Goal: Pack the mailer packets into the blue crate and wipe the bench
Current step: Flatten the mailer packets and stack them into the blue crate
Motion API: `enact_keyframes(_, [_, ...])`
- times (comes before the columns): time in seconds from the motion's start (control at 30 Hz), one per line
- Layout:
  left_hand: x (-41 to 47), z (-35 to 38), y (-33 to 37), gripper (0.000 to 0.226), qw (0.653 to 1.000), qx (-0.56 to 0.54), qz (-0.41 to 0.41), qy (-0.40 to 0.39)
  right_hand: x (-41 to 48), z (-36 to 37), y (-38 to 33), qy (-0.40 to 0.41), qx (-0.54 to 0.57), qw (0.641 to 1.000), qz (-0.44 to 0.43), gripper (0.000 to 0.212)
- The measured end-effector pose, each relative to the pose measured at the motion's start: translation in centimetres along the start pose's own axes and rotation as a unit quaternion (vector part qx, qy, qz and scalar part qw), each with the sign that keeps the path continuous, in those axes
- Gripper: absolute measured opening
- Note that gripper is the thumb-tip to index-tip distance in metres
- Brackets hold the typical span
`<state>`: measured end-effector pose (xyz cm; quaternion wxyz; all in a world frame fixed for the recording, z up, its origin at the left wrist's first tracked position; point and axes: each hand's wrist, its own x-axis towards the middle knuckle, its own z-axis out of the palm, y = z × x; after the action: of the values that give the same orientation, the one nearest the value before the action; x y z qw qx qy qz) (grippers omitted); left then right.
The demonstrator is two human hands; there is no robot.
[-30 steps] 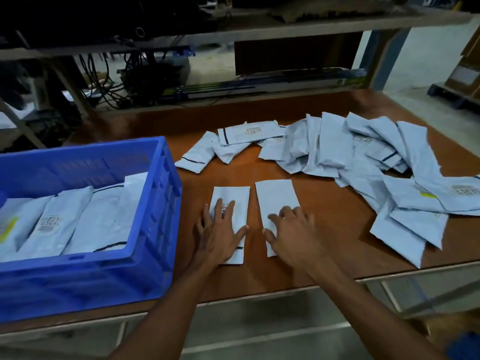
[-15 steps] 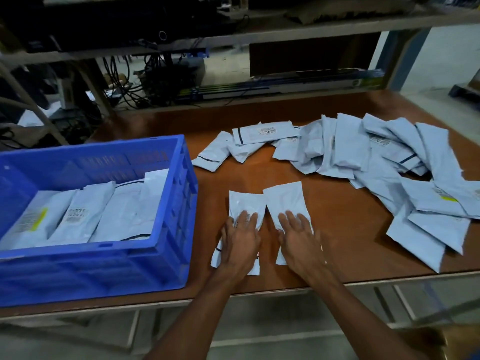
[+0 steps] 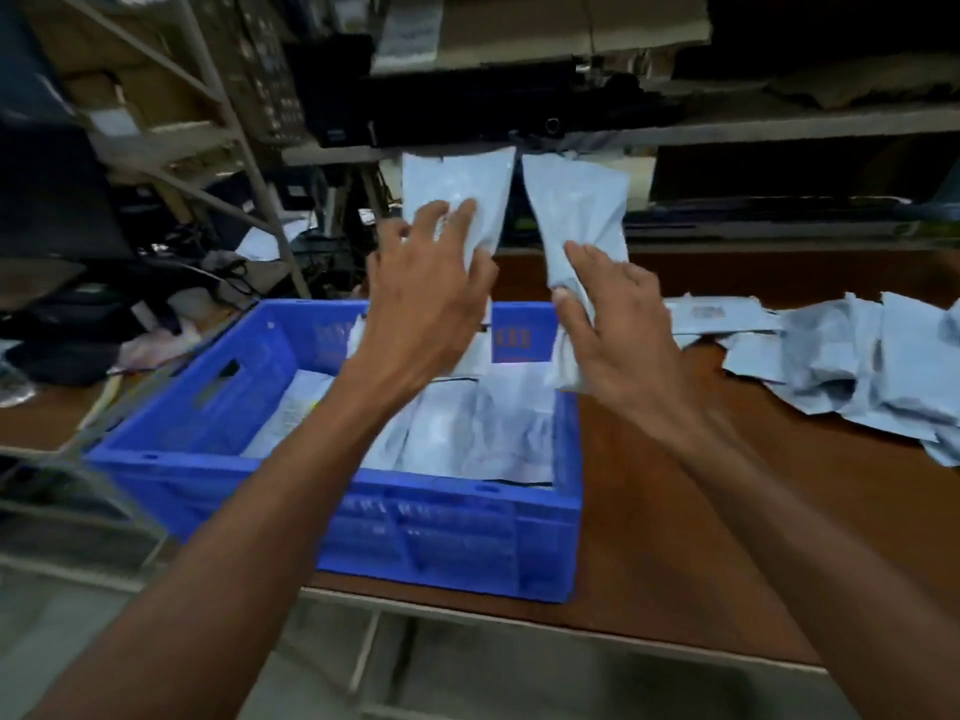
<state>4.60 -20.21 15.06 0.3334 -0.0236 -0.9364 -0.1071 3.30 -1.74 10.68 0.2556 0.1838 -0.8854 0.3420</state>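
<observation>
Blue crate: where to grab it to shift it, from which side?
Take the blue crate by the hand slot cut in its left wall, fingers hooked in from outside on the left. The right wall hides its outer face, so a matching slot there is unconfirmed; grip its rim otherwise. It holds packets, so lift it level, two-handed.

Red print [image 3: 511, 341] on the blue crate [image 3: 447, 532] is too blurred to read.

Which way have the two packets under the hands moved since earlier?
Yes. Both packets left the bench, up and leftward; the left hand and right hand hold them above the blue crate.
</observation>
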Motion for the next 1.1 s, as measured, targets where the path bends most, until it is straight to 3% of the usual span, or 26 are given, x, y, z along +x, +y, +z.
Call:
enact_keyframes(0.17, [-3.5,2.3,-16.9,0.055,0.982,0.076,-0.072,-0.158,1.5,9.4,-7.8,-0.127,-0.031,0.991,-0.012,0.044])
enact_keyframes(0.33, [-5.0,5.6,-26.4,0.055,0.937,0.146,-0.096,-0.301,1.1,17.4,-9.8,-0.257,-0.17,0.951,0.037,0.028])
enact_keyframes(0.47, [-3.4,7.8,-28.8,0.063,0.904,0.137,-0.088,-0.396,1.0,20.0,-8.1,-0.35,-0.23,0.902,0.104,0.035])
enact_keyframes(0.53, [-3.1,8.9,-28.9,0.058,0.868,0.139,-0.075,-0.47,1.0,20.9,-7.0,-0.431,-0.233,0.859,0.15,0.052])
enact_keyframes(0.6, [-3.3,9.5,-28.9,0.069,0.826,0.142,-0.086,-0.538,0.9,21.6,-6.3,-0.505,-0.247,0.811,0.162,0.069])
enact_keyframes(0.7, [-3.6,9.4,-29.1,0.079,0.78,0.15,-0.076,-0.603,1.1,21.7,-6.3,-0.54,-0.26,0.786,0.149,0.08])
enact_keyframes(0.87, [-3.2,9.1,-29.7,0.082,0.774,0.162,-0.047,-0.61,2.0,21.8,-5.8,-0.585,-0.26,0.754,0.145,0.092])
enact_keyframes(0.93, [-2.8,9.2,-30.3,0.083,0.79,0.17,-0.04,-0.588,2.2,21.9,-5.9,-0.583,-0.255,0.759,0.136,0.086])
enact_keyframes(0.97, [-2.3,9.3,-30.2,0.081,0.815,0.166,-0.034,-0.554,2.4,21.5,-5.9,-0.559,-0.253,0.779,0.125,0.081])
enact_keyframes(1.1, [1.0,8.9,-25.1,0.071,0.925,0.07,0.005,-0.374,4.8,16.4,-5.1,-0.321,-0.208,0.921,0.08,0.054])
